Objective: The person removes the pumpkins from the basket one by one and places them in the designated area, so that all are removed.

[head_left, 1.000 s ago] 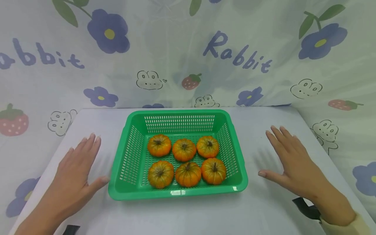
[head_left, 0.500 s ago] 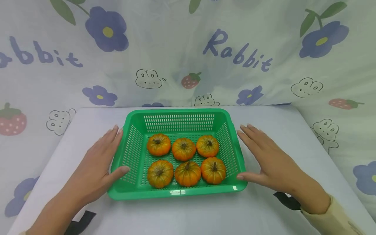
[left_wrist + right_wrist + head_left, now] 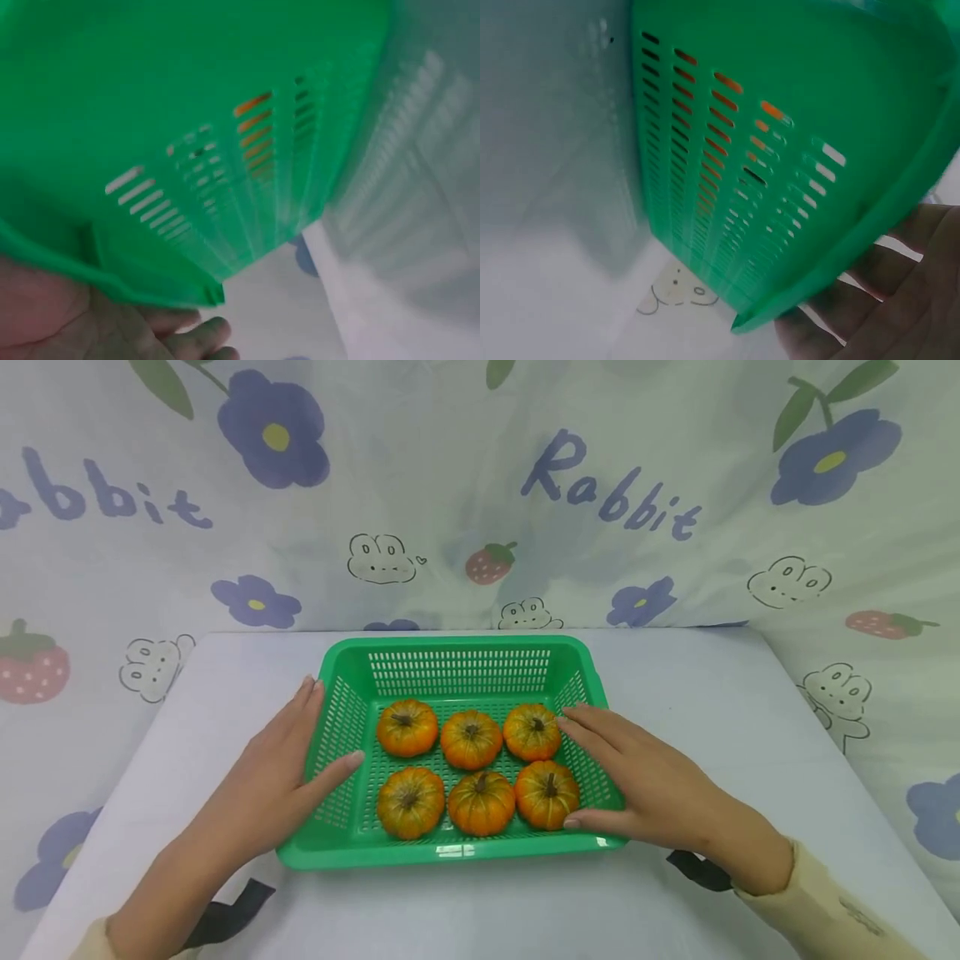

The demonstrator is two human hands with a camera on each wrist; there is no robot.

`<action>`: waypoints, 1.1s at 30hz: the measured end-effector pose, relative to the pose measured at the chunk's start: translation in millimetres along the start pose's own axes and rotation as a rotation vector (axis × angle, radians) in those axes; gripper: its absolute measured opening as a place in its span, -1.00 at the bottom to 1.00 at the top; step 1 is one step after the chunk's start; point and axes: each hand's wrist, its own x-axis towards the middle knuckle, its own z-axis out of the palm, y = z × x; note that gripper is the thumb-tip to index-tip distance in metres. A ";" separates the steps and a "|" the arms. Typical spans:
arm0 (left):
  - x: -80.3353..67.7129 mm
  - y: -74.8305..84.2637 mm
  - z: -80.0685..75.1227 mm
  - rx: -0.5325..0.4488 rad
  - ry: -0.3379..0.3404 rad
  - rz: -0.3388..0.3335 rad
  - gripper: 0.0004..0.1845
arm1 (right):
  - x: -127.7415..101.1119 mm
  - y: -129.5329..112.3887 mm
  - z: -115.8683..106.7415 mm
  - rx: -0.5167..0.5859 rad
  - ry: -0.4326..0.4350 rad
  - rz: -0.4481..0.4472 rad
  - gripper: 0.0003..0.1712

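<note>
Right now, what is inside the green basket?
Six small orange pumpkins lie in the green basket, in two rows of three, such as one at back left. The right hand covers part of the basket's right wall, so that corner cannot be seen.

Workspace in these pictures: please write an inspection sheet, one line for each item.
Surface: white table, covered with cloth.
Job's things: green basket holding six small pumpkins in two rows of three.
Clutter: nothing seen.
Hands: left hand over the basket's left rim, thumb inside; right hand over the right rim, thumb beside the front right pumpkin; fingers straight.
Cables: nothing seen; black wrist straps only.
Surroundings: printed curtain with flowers, rabbits, strawberries.
</note>
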 end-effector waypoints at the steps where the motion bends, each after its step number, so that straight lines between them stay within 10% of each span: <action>1: 1.2 1.3 0.6 -0.004 -0.005 -0.006 0.06 | 1.2 0.0 1.3 0.001 0.000 -0.009 0.18; 22: 4.8 11.3 18.9 -0.011 0.177 -0.161 -0.34 | 28.0 -3.5 10.0 0.039 -0.158 -0.083 -0.17; 33: 2.4 15.0 15.3 -0.103 0.091 -0.277 -0.35 | 37.2 -8.7 15.6 -0.030 -0.181 -0.087 -0.22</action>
